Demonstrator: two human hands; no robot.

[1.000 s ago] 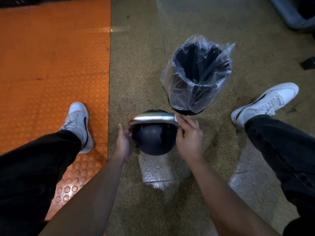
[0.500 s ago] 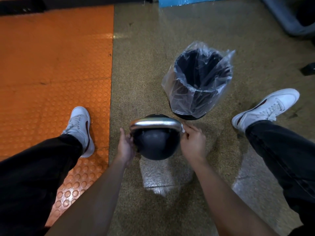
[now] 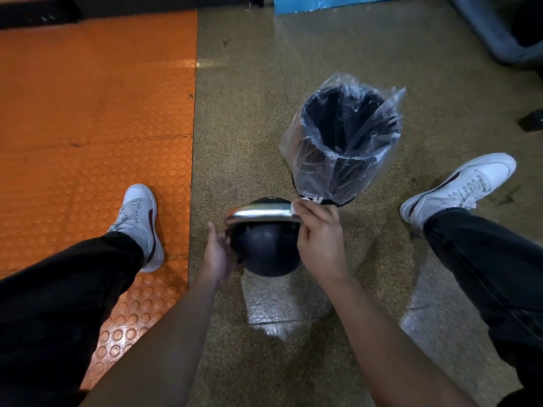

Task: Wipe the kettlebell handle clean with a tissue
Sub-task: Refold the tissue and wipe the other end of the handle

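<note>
A black kettlebell [image 3: 269,252] with a shiny silver handle [image 3: 261,214] stands on the speckled floor between my feet. My left hand [image 3: 217,251] rests against the kettlebell's left side, below the handle's left end, fingers apart. My right hand [image 3: 318,237] is closed around the handle's right end, pinching a white tissue [image 3: 293,207] against the metal. Only a small edge of the tissue shows past my fingers.
A black bin lined with a clear plastic bag [image 3: 346,142] stands just behind the kettlebell, to the right. My white shoes [image 3: 141,224] [image 3: 458,188] flank the kettlebell. Orange studded matting [image 3: 88,127] covers the floor on the left. A grey frame [image 3: 499,39] sits far right.
My right hand has slid up from the handle's right side onto its top right corner with the tissue. The left hand stays on the kettlebell; the view has shifted slightly.
</note>
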